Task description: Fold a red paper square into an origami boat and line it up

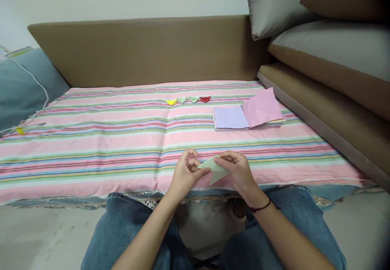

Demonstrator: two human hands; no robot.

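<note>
A pale green folded sheet of origami paper point(217, 171) is held up over the front edge of the striped cloth. My left hand point(189, 169) pinches its left corner between thumb and fingers, the index finger curled above. On the other side, my right hand point(235, 167) grips the paper's upper right part, thumb on top. One pointed flap hangs down between the hands. Farther back stand several small folded paper boats in a row: a yellow boat point(171, 102), pale green boats point(188, 99) and a red boat point(205, 99).
A stack of coloured paper point(230, 118) lies right of centre, with a pink sheet point(262, 107) slanting up from it. Cushions point(332, 50) are piled along the right side. A white cable point(42, 87) runs at the far left; a brown backrest point(146, 52) closes the back.
</note>
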